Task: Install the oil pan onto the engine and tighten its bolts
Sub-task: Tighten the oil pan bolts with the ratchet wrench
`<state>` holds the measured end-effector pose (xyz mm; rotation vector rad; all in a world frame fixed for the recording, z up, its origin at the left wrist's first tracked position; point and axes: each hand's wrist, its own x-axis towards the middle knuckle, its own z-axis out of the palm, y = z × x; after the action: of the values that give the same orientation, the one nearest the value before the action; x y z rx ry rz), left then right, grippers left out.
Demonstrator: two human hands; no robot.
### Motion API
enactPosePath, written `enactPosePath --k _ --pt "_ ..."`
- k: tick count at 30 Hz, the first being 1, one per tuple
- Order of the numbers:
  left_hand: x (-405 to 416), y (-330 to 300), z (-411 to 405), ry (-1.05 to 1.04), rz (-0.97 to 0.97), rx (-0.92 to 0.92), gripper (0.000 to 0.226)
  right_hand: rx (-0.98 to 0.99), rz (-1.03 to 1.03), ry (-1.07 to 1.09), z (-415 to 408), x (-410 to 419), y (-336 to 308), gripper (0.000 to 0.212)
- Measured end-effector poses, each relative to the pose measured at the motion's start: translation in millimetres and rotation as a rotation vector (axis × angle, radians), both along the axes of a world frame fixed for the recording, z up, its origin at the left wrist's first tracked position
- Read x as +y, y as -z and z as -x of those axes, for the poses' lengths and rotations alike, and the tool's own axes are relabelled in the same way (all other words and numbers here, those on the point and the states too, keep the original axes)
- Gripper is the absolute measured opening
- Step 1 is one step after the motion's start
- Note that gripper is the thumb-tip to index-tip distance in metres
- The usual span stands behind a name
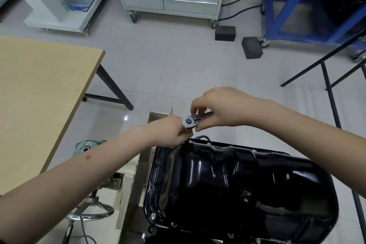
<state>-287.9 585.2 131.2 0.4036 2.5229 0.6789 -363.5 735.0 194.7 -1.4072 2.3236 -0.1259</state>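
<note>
Oil pan (227, 180) bolted down, both hands (172, 130) (223, 109) gripping ratchet (193, 120) at far corner, wooden table (39, 93) left

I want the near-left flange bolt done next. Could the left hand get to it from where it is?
Probably yes. The left hand grips the ratchet at the oil pan's far corner; the near-left flange bolt lies exposed with nothing over it, though the hand must let go or carry the ratchet back.

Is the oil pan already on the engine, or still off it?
On. The black oil pan sits mounted, with bolts in its flange. Both hands hold the ratchet at the far corner.
</note>
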Motion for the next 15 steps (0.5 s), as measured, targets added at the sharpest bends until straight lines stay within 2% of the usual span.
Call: enactPosePath --k 3,5,7,9,12,15 --pt "-2 1 -3 -0.048 -0.030 0.013 0.016 -0.025 0.003 0.091 -11 0 1 0.032" --pt "-1 1 -2 -0.099 -0.030 0.010 0.021 -0.088 0.012 0.173 -19 -1 3 0.037" --pt "1 3 -2 -0.152 -0.009 0.054 0.027 -0.062 0.000 0.184 -20 -3 3 0.034" --pt "3 5 -4 -0.179 0.027 0.099 0.031 -0.003 -0.012 0.138 -13 -3 2 0.030" --pt "6 5 -4 -0.105 0.062 0.091 0.033 0.067 -0.008 -0.042 -4 0 -3 0.022" --pt "7 2 -1 -0.022 0.084 0.049 0.029 0.155 0.000 -0.160 -3 1 -4 0.029"
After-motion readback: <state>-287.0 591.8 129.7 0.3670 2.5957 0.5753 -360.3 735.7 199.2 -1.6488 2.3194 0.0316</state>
